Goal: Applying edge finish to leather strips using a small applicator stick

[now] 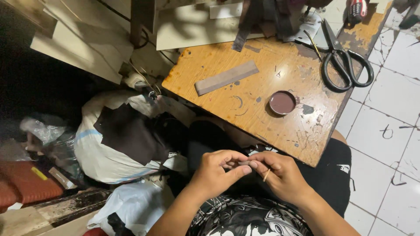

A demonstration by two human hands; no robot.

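Pinching a small strip between two hands over the lap

Holding both hands together low in the view, the person works just below the near edge of the bench (pixel 262 131). The left hand (pixel 215 171) is curled, its fingers (pixel 238 171) closed on one end of a small dark strip (pixel 243 163); the thumb lies stretched along it. The right hand (pixel 280 175) meets it knuckle to knuckle, fingers folded together on the other end of the same strip, with one thin pale stick (pixel 266 175) tucked between them and pointing down. Both wrists angle inward from the bottom of the frame, forearms bare.

On the bench lie one pair of black-handled scissors (pixel 343 65) at the far right, one round tin lid (pixel 282 103) holding dark brown paste near the middle, and one long grey flat bar (pixel 226 77) set at a slant to its left. Several dark strips (pixel 245 26) hang over the far edge; their number cannot be told.

Left of the knees sits one white sack (pixel 103 157) with a dark brown sheet (pixel 131 133) lying on it.
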